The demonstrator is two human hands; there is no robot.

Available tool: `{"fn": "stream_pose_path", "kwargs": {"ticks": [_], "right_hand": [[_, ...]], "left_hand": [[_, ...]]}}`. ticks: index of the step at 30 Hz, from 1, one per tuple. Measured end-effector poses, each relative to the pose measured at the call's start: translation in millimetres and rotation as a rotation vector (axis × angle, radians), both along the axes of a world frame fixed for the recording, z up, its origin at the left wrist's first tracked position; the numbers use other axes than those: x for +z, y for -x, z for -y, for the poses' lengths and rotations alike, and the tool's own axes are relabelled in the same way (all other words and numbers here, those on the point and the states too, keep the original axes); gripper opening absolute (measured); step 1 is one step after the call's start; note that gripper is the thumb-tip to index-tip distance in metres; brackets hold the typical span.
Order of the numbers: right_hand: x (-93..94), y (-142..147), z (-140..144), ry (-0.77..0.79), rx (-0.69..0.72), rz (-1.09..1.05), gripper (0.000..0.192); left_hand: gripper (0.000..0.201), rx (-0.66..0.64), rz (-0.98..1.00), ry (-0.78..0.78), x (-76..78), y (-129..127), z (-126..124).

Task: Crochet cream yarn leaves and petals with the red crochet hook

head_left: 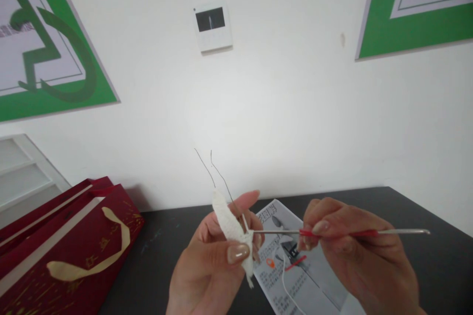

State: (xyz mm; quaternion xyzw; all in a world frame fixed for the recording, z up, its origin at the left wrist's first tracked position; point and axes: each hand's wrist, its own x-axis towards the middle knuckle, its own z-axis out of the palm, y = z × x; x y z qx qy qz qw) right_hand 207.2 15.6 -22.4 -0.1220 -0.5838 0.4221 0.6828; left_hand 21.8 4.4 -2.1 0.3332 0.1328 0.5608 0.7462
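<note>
My left hand pinches a small white crocheted piece between thumb and fingers. Two thin dark wires stick up from the piece. In my right hand is a crochet hook with a red grip, held level. Its left tip meets the white stitches beside my left fingers, and its other hooked end points out to the right. A white yarn strand hangs below the hands across a printed sheet. How the tip sits in the stitches is too small to tell.
The printed sheet lies on the dark table beneath my hands, with an orange stitch marker on or printed on it. Dark red gift bags stand at the left. Behind is a white wall with a small panel.
</note>
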Motion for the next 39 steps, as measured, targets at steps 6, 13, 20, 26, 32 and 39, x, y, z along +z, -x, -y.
{"fn": "stream_pose_path", "kwargs": {"ticks": [6, 13, 20, 26, 32, 39], "right_hand": [[4.7, -2, 8, -0.027, -0.121, 0.047, 0.008], [1.8, 6, 12, 0.047, -0.110, -0.030, 0.011], [0.8, 5, 12, 0.029, -0.124, -0.019, 0.009], [3.3, 5, 14, 0.036, -0.122, -0.018, 0.009], [2.4, 2, 11, 0.010, -0.110, 0.002, 0.010], [2.2, -12, 8, -0.158, -0.077, 0.169, 0.015]], "left_hand": [[0.043, -0.008, -0.035, -0.022, -2.4, 3, -1], [0.042, 0.264, -0.149, -0.071, 4.1, -4, 10], [0.040, 0.251, -0.116, -0.003, 8.8, -5, 13], [0.041, 0.271, -0.139, 0.010, 8.2, -3, 14], [0.041, 0.266, -0.163, 0.013, 9.6, -1, 15], [0.040, 0.040, -0.106, -0.095, 0.3, 6, 7]]}}
